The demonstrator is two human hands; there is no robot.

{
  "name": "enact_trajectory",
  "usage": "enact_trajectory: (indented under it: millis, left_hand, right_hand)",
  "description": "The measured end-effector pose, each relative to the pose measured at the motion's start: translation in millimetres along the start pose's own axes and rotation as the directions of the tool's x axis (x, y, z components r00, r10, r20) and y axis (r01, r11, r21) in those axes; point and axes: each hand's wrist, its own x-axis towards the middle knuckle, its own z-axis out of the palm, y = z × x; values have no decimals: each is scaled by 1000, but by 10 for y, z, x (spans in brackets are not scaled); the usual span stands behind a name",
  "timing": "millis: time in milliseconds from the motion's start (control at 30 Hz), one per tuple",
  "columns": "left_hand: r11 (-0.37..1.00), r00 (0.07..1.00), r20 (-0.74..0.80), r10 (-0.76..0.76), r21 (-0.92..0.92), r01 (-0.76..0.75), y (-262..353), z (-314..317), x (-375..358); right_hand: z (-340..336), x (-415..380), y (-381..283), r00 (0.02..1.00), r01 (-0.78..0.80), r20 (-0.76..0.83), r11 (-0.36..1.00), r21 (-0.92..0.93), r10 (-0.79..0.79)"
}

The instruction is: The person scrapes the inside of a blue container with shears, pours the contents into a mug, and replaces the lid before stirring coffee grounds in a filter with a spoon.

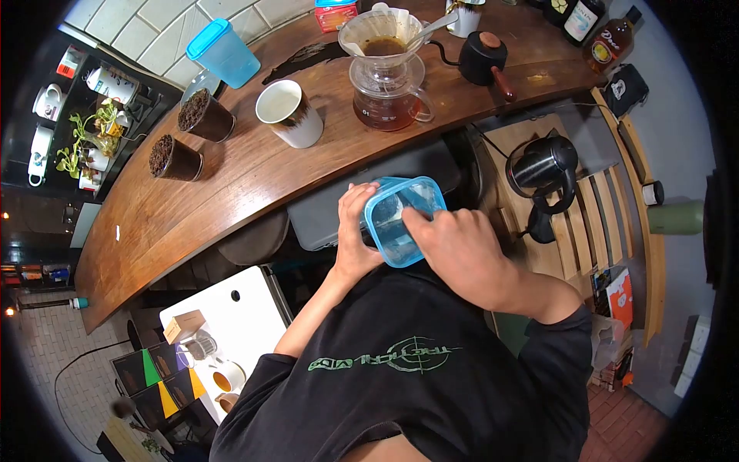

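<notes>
Container (390,235) of squarish, translucent blue plastic sits in left hand (357,240).

From my remote seat I see a black short-sleeved T-shirt (462,400), green lettering (344,363) across its front, and a round green crosshair emblem (416,355) overlapping the letters toward the right.

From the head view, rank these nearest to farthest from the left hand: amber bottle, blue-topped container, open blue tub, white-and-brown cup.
1. Open blue tub: in the left hand.
2. White-and-brown cup: on the counter, ahead and left.
3. Blue-topped container: farther back, left.
4. Amber bottle: far right end.
</notes>
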Motion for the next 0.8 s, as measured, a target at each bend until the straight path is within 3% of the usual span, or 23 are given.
enact_trajectory:
  millis: [100,167,333,467,533,700,800]
  left_hand:
    - [1000,1000,4,-1,30,1,2,-20,-3]
    - [999,1000,6,-7,34,7,16,-19,2]
    - [997,1000,19,13,70,-15,44,-30,45]
    - [993,999,1,-33,113,33,124,-57,84]
    - [950,990,14,-143,281,134,201,-90,114]
    - [919,986,0,-169,361,157,199,-74,99]
    - [932,991,8,-134,341,123,169,-41,83]
  right_hand:
    - [-5,-9,8,999,32,33,999,41,-34]
    - [10,19,36,999,-31,8,997,-69,32]
    - [-44,-36,18,999,-11,48,999,42,9]
    - [-246,-139,-32,1000,-12,18,1000,-29,12]
    - [-349,-233,-62,1000,8,-2,999,-35,-8]
    - [-497,-349,42,996,-80,-25,997,0,80]
    - [-494,-334,104,991,-69,119,992,105,56]
